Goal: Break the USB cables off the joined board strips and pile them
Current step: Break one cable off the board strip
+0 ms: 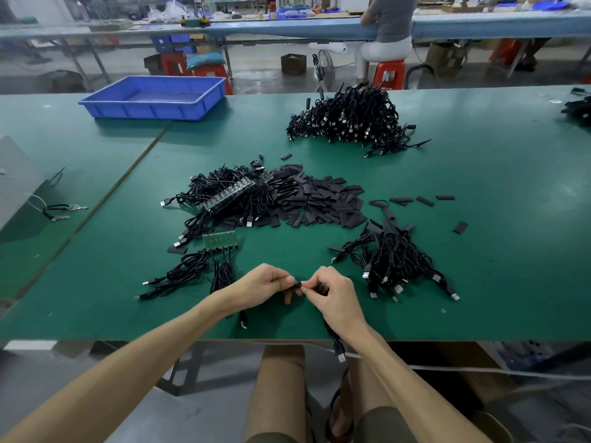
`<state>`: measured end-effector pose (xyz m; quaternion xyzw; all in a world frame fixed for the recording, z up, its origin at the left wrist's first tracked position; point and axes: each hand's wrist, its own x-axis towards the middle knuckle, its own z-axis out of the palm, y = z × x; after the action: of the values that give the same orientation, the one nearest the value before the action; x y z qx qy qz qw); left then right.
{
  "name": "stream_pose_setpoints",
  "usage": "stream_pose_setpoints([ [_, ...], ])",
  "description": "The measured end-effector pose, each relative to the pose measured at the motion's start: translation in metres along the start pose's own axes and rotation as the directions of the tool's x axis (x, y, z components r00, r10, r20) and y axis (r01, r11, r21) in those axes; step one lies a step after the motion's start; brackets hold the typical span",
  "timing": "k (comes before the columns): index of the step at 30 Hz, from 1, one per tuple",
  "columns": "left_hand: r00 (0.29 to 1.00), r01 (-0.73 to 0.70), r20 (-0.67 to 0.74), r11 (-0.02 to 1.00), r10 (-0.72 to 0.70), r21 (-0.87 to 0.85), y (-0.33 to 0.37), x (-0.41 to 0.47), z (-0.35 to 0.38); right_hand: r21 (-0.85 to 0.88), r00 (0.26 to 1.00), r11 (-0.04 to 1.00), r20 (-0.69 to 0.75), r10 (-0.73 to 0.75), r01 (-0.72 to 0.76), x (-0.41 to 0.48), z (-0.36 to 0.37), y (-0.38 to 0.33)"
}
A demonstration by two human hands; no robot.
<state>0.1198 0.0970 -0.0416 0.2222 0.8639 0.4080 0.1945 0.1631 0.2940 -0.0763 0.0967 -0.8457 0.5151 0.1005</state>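
Observation:
My left hand (265, 284) and my right hand (332, 294) meet near the table's front edge, both pinching a small black piece (298, 285) of a USB cable. Its cable (338, 346) hangs from under my right hand over the table edge, plug down. A green joined board strip (220, 239) with cables attached lies just beyond my left hand. More strips with cables (230, 196) are heaped further back. A pile of loose USB cables (393, 266) sits to the right of my right hand.
Black flat sleeves (323, 203) are spread mid-table. A big cable heap (348, 119) lies at the back. A blue tray (153, 97) stands back left. Scissors (64, 212) lie at the left. A person sits at the bench behind.

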Motion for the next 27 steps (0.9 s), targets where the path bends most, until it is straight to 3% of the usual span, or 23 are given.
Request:
stream_pose_setpoints([
  [27, 0.999, -0.022, -0.027, 0.998, 0.023, 0.050, -0.002, -0.001, 0.002, 0.053, 0.999, 0.998, 0.036, 0.025, -0.027, 0.002, 0.003, 0.002],
])
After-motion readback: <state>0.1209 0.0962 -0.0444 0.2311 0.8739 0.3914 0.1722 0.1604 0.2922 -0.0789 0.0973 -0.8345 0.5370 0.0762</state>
